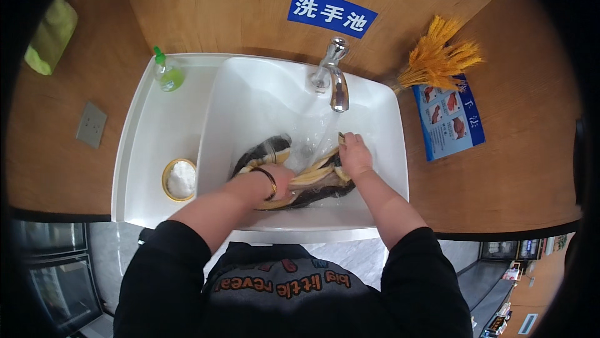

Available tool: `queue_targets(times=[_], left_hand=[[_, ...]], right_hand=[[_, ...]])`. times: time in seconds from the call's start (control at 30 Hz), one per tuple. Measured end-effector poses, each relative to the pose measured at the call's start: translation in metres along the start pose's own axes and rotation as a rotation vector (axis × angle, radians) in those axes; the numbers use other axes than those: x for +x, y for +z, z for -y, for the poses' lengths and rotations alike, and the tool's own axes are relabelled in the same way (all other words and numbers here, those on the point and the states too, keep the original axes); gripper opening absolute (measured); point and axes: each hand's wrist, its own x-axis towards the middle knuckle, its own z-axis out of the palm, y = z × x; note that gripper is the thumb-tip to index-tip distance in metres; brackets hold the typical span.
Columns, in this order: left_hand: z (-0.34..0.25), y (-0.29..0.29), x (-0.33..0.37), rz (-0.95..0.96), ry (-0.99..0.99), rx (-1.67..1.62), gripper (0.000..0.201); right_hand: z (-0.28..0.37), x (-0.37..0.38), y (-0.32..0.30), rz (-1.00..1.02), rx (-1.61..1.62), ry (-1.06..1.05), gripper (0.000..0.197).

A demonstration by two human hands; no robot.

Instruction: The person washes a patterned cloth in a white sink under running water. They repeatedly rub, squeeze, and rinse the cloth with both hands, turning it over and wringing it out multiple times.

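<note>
In the white sink (212,119) lies a long, wet, limp thing (322,178), dark on the outside and pale yellow inside, which looks like a fish cut open; its exact kind I cannot make out. My left hand (280,178), with a dark band and a bracelet at the wrist, reaches into its folds, and its fingertips are hidden. Toward the right side of the sink, my right hand (355,155) pinches an upper edge of the same thing. Water runs from the chrome faucet (338,85) between my two hands.
Left of the basin, the white counter (147,150) holds a bowl of white powder (180,180) and a clear bottle of green liquid with a green cap (167,74). Dried wheat stalks (440,56) and a blue picture sheet (449,119) are on the right. A yellow-green cloth (53,35) hangs far left.
</note>
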Motion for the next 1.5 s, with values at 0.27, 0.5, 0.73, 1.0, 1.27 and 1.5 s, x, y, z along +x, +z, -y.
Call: queue_targets(times=[0.27, 0.5, 0.73, 1.0, 1.27, 1.5], left_hand=[[0.021, -0.016, 0.009, -0.368, -0.471, -0.092, 0.053], [0.035, -0.017, -0.008, -0.168, -0.053, -0.215, 0.022], [0.052, 0.006, -0.048, -0.215, 0.405, -0.086, 0.021], [0.030, 0.014, -0.028, -0.281, 0.120, 0.109, 0.033], [0.028, 0.023, 0.020, -0.484, -0.201, 0.029, 0.028], [0.045, -0.001, 0.025, -0.543, -0.401, -0.437, 0.029]], right_hand=[[0.037, -0.035, -0.007, 0.217, -0.133, -0.180, 0.035], [0.029, -0.038, -0.023, 0.391, 0.570, -0.268, 0.026], [0.053, -0.062, -0.003, 0.217, 0.256, -1.044, 0.028], [0.065, -0.053, 0.034, 0.221, 0.008, -0.854, 0.037], [0.070, -0.031, 0.053, 0.039, 0.114, -0.525, 0.030], [0.048, -0.005, 0.037, 0.147, 0.570, -0.027, 0.023]])
